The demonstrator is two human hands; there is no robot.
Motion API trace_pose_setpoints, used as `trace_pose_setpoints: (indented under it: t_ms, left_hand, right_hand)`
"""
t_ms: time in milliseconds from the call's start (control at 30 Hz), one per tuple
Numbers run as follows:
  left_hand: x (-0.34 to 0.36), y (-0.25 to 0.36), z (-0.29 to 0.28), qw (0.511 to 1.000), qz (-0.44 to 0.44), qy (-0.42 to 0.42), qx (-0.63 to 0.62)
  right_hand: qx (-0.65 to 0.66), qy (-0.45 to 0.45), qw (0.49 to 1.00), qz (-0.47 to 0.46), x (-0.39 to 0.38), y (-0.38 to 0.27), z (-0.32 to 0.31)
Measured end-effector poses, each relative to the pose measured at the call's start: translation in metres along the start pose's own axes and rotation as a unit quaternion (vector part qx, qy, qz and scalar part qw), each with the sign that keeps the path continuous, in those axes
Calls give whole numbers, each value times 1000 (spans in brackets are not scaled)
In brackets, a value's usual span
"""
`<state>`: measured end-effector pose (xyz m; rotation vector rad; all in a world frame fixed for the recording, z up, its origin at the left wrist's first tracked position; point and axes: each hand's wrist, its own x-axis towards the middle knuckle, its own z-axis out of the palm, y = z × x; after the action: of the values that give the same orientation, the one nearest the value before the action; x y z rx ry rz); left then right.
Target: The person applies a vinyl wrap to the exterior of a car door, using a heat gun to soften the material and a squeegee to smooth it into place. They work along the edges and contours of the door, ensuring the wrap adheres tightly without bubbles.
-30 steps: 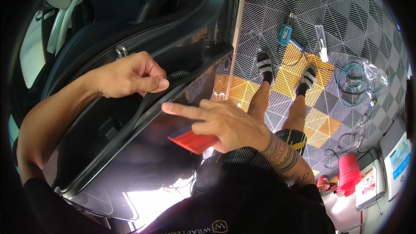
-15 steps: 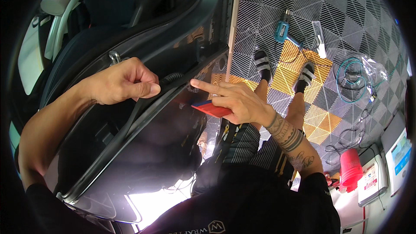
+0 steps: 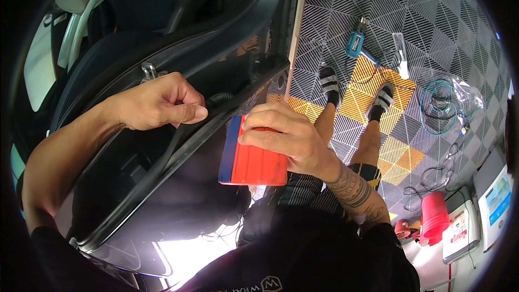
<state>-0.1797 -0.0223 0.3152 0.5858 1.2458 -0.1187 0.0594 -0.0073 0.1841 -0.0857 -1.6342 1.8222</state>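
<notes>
My left hand [image 3: 165,103] pinches a black rubber strip [image 3: 177,139] along the top edge of the dark car door [image 3: 192,194], beside a corrugated black tube [image 3: 220,98]. My right hand [image 3: 286,135], just to the right of it, grips a red squeegee [image 3: 257,159] with a dark blue edge strip, held broad side up beside the glossy outer door panel. A metal latch [image 3: 150,70] sticks up behind my left hand.
The car interior with a dark seat [image 3: 140,0] is at upper left. On the patterned tile floor [image 3: 340,0] lie a teal heat gun [image 3: 355,43], teal hose coils [image 3: 435,92], cables and plastic. Red buckets [image 3: 432,216] and pale cases [image 3: 459,227] stand at lower right, near my feet.
My right hand has turned the squeegee from nearly edge-on to broad side up, its extended finger now curled onto it. My left hand keeps its pinch, shifted slightly.
</notes>
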Motion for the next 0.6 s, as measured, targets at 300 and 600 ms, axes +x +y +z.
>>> trace_pose_setpoints:
  t_ms: [300, 600]
  left_hand:
    - [0, -7, 0, 1000, 3, 3, 10]
    - [1, -5, -1, 1000, -10, 2, 8]
  right_hand:
    - [-42, -20, 999, -7, 10, 11, -6]
    - [-14, -66, 997, 24, 32, 15, -13]
